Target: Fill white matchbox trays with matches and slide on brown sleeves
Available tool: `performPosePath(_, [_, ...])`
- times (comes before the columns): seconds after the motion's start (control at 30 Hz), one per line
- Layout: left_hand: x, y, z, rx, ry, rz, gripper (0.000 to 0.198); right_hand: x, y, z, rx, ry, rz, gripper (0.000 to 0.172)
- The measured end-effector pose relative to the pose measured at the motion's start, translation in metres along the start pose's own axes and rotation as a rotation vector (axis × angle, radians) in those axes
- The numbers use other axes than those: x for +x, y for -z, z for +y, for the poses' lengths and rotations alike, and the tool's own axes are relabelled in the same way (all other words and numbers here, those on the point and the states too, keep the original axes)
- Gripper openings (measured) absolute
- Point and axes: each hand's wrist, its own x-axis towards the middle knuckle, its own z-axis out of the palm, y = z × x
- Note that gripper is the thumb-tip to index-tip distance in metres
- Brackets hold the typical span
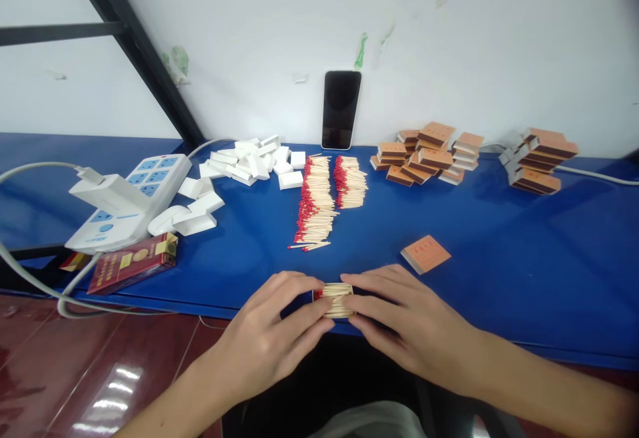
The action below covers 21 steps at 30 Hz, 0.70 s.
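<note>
Wooden match bundle (335,299) pinched by left hand (269,345) and right hand (407,328) fingers (369,305) — ends hidden under fingertips.

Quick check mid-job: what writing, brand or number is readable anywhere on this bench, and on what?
No text is legible.
Red pack: gold print, too blurred.
Single orange matchbox: faint marks, too small.
Stacked orange matchboxes: print too small.
Power strip: no readable label.
Phone: screen dark.
Match bundle held by left hand and right hand: no print.
</note>
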Motion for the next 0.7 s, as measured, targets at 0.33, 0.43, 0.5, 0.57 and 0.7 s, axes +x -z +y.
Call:
performPosePath(0.33, [-0.01, -0.002, -0.004, 0.088, 0.025, -0.053, 0.041, -0.02, 0.042, 0.022, -0.294, -0.104, -0.065, 0.047])
performPosePath(0.43, [-0.005, 0.0, -0.002, -0.009, 0.092, -0.057, 0.04, -0.04, 0.058, 0.046, -0.368, -0.206, -0.055, 0.051])
performPosePath(0.5, [0.0, 0.001, 0.0, -0.077, 0.179, -0.064, 0.041, -0.048, 0.057, 0.05, -0.277, -0.253, -0.067, 0.046])
performPosePath(0.57, [0.004, 0.001, 0.003, -0.106, 0.249, -0.066, 0.041, -0.047, 0.049, 0.04, -0.156, -0.289, -0.087, 0.041])
performPosePath(0.7, [0.007, -0.001, 0.004, -0.115, 0.229, -0.06, 0.036, -0.03, 0.029, 0.012, -0.004, -0.321, -0.086, 0.044])
